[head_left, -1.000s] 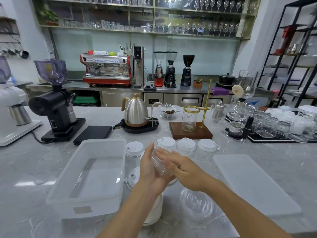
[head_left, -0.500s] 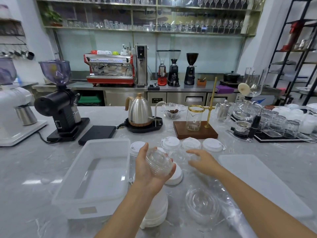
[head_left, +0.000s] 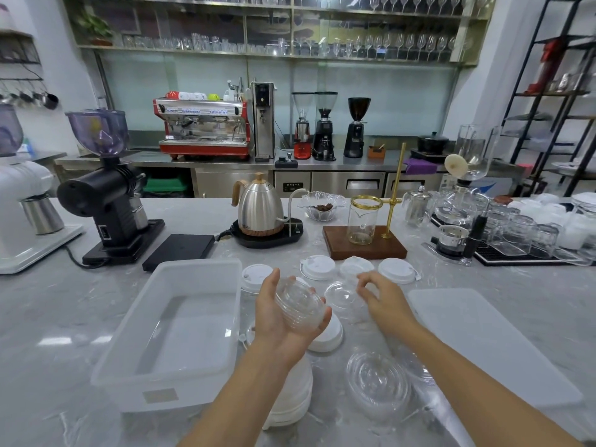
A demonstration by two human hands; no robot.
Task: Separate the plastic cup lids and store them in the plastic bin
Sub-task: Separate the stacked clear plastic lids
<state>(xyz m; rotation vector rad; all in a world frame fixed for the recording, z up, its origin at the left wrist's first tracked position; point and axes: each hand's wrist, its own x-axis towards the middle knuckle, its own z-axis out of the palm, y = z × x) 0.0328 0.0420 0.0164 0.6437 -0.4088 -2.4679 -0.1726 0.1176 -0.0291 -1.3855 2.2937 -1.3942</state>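
Counter is grey marble w/ lids spread across the middle. Left hand is palm-up, fingers and thumb curled round a stack of clear dome lids, held above the counter just right of the plastic bin. Right hand is further right, fingers loosely curled, thumb and forefinger close together near a single clear lid lying on the counter; can't tell if it's touching or pinching it, looks like it holds nothing. Bin is translucent white, left of centre, nothing visible inside. Bin lid lies flat on the right side of the counter, well apart from bin. Far row of white lids sits in front of a wooden drip stand. White lid stack lies under/near the left hand, and a longer white stack lies near the forearm. Clear lid pile sits near, btwn the two forearms. Far side: kettle, black grinder at left, glassware tray at right.
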